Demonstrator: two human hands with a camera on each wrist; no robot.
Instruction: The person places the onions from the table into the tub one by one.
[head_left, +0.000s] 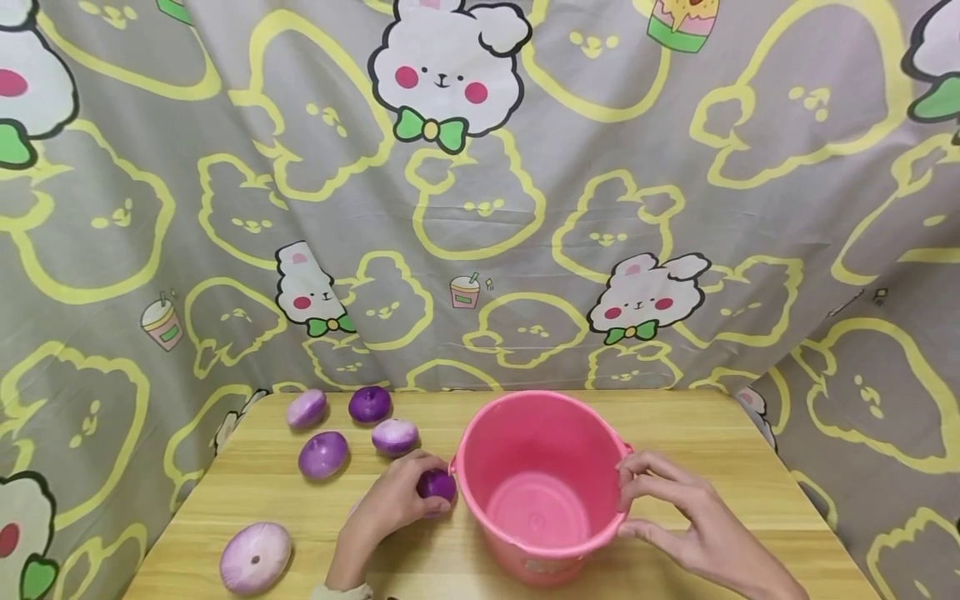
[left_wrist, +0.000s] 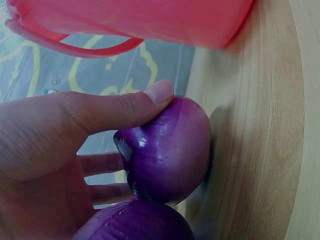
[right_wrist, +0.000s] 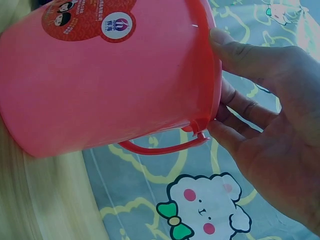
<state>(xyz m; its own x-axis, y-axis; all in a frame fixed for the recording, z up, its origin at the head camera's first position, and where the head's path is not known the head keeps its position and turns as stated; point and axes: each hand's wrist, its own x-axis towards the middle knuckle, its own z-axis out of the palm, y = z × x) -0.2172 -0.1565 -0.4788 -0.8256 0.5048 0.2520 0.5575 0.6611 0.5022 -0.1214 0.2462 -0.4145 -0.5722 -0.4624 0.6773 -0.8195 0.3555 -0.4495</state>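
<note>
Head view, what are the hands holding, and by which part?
Left hand: a purple onion, by its sides. Right hand: the pink bucket, by its rim.

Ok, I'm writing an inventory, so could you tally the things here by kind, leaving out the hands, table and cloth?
Onions: 7, counting the held onion and a mostly hidden onion by the left hand, clearest in the left wrist view
Bucket: 1
Total: 8
</note>
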